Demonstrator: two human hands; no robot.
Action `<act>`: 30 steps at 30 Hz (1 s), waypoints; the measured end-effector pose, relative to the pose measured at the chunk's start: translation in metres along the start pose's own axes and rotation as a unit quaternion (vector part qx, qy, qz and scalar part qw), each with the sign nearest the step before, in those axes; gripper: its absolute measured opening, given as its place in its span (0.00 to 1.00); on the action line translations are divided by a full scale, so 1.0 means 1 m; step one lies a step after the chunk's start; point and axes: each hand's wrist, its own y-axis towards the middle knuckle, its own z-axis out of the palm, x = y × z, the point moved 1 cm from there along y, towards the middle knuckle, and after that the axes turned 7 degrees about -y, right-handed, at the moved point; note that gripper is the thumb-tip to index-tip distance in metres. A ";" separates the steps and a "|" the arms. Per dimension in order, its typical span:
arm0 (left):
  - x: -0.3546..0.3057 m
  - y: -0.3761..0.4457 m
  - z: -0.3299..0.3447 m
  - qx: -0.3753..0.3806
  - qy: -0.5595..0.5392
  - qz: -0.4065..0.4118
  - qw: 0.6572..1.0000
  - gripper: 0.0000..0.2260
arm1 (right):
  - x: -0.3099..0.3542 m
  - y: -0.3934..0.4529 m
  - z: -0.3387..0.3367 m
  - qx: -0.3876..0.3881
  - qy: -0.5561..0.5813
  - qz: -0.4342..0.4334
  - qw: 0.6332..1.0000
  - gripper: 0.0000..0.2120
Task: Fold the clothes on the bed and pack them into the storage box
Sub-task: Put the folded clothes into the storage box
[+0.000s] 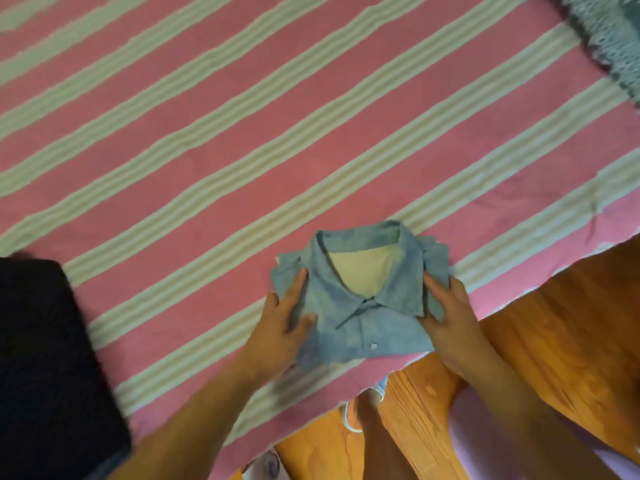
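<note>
A folded light-blue collared shirt (360, 299) sits at the near edge of the bed, collar facing up and away from me. My left hand (284, 320) grips its left side, thumb on top and fingers along the edge. My right hand (446, 310) grips its right side the same way. The bed (207, 161) is covered by a pink sheet with pale green stripes. I cannot tell whether the shirt is lifted or resting on the sheet.
A black fabric object (45, 368) lies at the left edge of the bed. A teal fluffy item (609, 39) sits at the far right corner. Orange wooden floor (571, 327) shows past the bed's near edge, with my feet below.
</note>
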 end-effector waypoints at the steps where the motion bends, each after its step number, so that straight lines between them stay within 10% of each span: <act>1: 0.006 -0.008 0.006 -0.008 -0.027 0.010 1.000 0.29 | -0.003 0.004 -0.004 0.040 0.000 -0.012 0.999 0.37; 9: -0.021 0.010 0.019 -0.109 -0.054 -0.015 0.992 0.33 | 0.010 0.014 -0.007 0.053 -0.020 -0.009 0.998 0.31; 17: -0.194 -0.240 -0.115 -0.247 -0.085 -0.033 0.965 0.36 | 0.238 -0.136 -0.035 0.103 -0.028 -0.099 0.989 0.34; 23: -0.208 -0.420 -0.270 -0.426 -0.082 0.005 0.901 0.35 | 0.447 -0.227 0.077 0.198 0.014 -0.290 0.936 0.35; 30: -0.077 -0.543 -0.455 -0.475 -0.091 -0.042 0.874 0.37 | 0.549 -0.302 0.302 0.196 -0.029 -0.408 0.891 0.34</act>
